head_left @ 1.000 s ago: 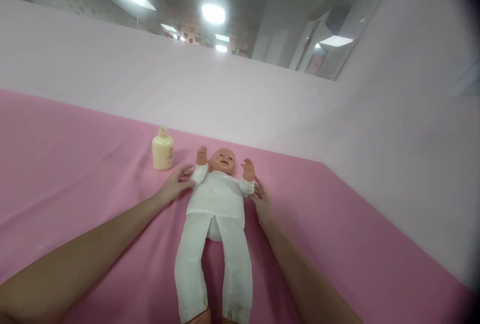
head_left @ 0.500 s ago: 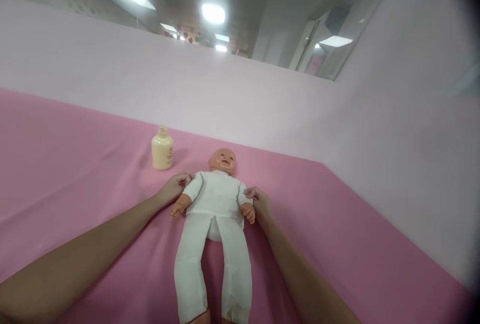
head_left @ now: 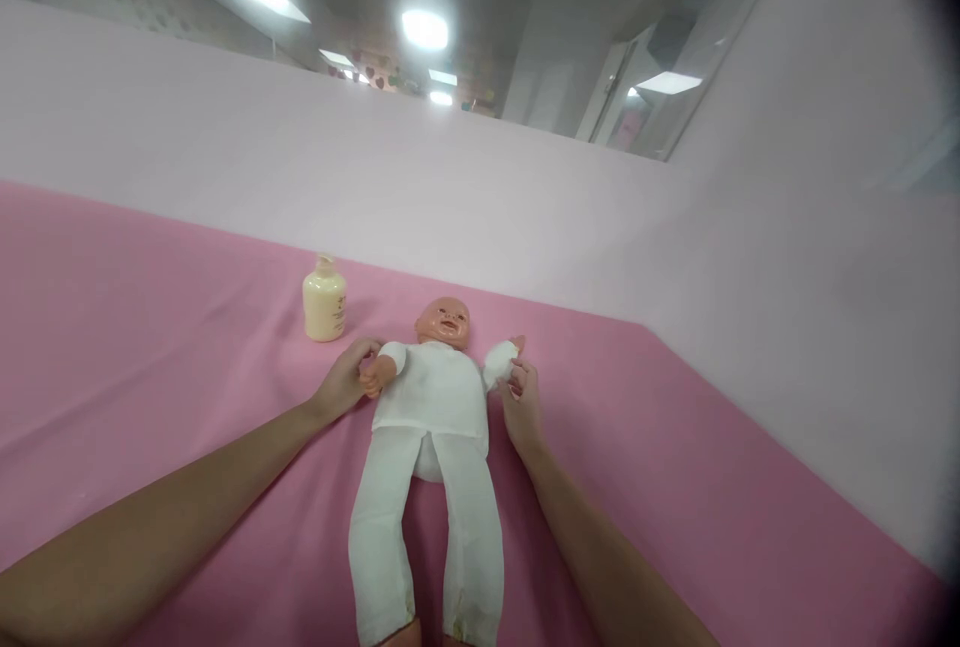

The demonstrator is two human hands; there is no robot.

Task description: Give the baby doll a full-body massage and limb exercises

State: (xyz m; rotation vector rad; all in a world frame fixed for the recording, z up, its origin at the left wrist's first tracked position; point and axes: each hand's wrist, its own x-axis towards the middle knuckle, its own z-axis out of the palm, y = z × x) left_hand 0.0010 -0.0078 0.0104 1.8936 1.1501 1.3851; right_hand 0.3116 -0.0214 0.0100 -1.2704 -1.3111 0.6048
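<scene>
A baby doll (head_left: 435, 417) in white clothes lies on its back on the pink cloth (head_left: 150, 327), head pointing away from me. My left hand (head_left: 343, 382) grips the doll's arm on the left side, near its small hand. My right hand (head_left: 521, 402) holds the doll's other arm, lifted outward at the white sleeve. Both doll arms are bent up beside the body.
A cream lotion bottle (head_left: 324, 302) stands upright on the cloth, left of the doll's head. A pale pink wall (head_left: 480, 197) closes the far side and the right side of the surface.
The doll's arms went from raised by the head to down along the body, and now are lifted outward again. Both my hands stayed at the arms.
</scene>
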